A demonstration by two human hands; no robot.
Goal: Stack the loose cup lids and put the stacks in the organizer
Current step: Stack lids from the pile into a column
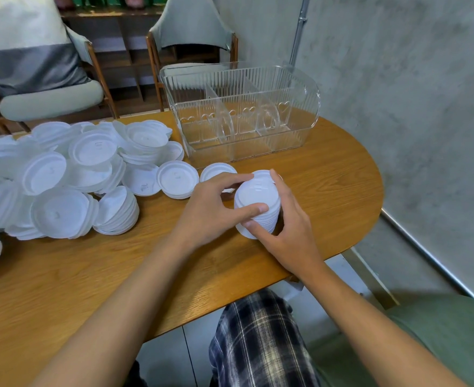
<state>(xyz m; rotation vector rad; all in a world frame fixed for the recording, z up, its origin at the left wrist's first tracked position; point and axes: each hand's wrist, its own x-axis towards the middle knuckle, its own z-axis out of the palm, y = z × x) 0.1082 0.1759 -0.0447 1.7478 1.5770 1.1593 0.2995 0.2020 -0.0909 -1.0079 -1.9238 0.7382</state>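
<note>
A tall stack of white round plastic cup lids [258, 195] sits between both hands over the right part of an oval wooden table [96, 280], its lower end down at the tabletop. The left hand [210, 209] grips it from the left, fingers curled over the far rim and thumb laid across the near side. The right hand [290, 219] wraps the right side, thumb pressed low against the bottom lids, so both hands are closed round the stack.

Behind it, near but apart, stands a clear ribbed plastic organizer [286, 141] with upright dividers. No lids show in its compartments.

To the left spreads a large heap of loose white lids [62, 174] — some nested in short leaning bundles, most lying at angles. Two flat white lids lie apart from the heap: one [177, 178] to the left of the left hand, another [216, 171] just beyond that hand's fingers, partly hidden.

Past the table stands a wooden chair with a pale green cushion [51, 103]. Below the table edge a knee in dark plaid trousers [258, 344] shows — beside it, a green seat [439, 331].
</note>
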